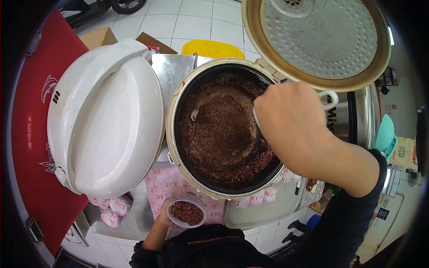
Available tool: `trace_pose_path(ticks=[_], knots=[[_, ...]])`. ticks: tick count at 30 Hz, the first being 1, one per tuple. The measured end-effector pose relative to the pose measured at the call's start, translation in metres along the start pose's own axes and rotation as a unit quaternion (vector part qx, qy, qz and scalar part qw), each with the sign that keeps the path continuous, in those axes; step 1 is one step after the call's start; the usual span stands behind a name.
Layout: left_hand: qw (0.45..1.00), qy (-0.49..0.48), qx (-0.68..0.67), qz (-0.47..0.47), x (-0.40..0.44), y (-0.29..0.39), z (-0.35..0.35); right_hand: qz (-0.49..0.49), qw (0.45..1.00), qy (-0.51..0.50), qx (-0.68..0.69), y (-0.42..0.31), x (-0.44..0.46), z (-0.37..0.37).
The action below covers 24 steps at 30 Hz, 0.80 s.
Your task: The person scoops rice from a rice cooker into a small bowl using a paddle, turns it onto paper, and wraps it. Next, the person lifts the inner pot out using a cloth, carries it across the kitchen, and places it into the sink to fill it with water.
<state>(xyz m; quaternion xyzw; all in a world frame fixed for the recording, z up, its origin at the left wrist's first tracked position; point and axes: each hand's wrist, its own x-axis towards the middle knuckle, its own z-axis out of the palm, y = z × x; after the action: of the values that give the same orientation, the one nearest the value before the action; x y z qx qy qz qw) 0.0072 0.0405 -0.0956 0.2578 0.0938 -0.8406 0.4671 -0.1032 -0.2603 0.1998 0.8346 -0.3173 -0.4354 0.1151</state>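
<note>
One translucent cup (190,198) of grainy brown rice (188,214) is gripped in the left hand (165,213); the right hand (290,118) clenches a white looped handle (335,99) over a round, black-walled pot's (179,134) edge.

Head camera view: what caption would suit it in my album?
Left hand holds a small tub of dark rice; right hand grips a white-handled utensil above an open cooker's rim.
</note>
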Motion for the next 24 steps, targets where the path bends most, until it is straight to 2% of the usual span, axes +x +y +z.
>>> trace_pose_path(ticks=[3,5,9,13,15,16,18,19,21,24], knots=[[0.999,0.039,0.003,0.002,-0.001,-0.01,-0.003,-0.01,0.997,-0.014,-0.075,-0.022,0.018,0.008],[0.999,0.038,0.015,0.006,0.001,-0.017,-0.014,-0.045,0.98,-0.089,-0.17,-0.033,0.025,0.007],[0.998,0.061,0.0,-0.003,-0.005,-0.03,-0.044,-0.047,0.968,-0.127,-0.212,-0.046,0.038,0.025],[0.999,0.053,-0.004,0.002,-0.019,-0.021,-0.03,-0.014,0.973,-0.11,-0.205,-0.058,0.045,0.045],[0.998,0.055,-0.001,0.007,-0.023,-0.014,-0.024,-0.012,0.99,-0.054,-0.127,-0.059,0.047,0.058],[0.998,0.06,0.0,0.01,-0.025,-0.011,-0.021,-0.01,0.99,-0.053,-0.133,-0.055,0.047,0.062],[0.998,0.067,0.003,0.015,-0.029,-0.007,-0.015,-0.024,0.998,0.046,-0.033,-0.043,0.05,0.066],[0.997,0.072,0.005,0.016,-0.03,-0.006,-0.013,-0.025,0.998,0.045,-0.036,-0.04,0.048,0.05],[0.997,0.08,0.008,0.015,-0.03,-0.004,-0.01,0.032,0.999,0.035,-0.027,-0.029,0.044,0.019],[0.995,0.093,0.011,0.015,-0.03,-0.003,-0.005,-0.001,0.993,0.033,-0.114,-0.029,0.049,0.027]])
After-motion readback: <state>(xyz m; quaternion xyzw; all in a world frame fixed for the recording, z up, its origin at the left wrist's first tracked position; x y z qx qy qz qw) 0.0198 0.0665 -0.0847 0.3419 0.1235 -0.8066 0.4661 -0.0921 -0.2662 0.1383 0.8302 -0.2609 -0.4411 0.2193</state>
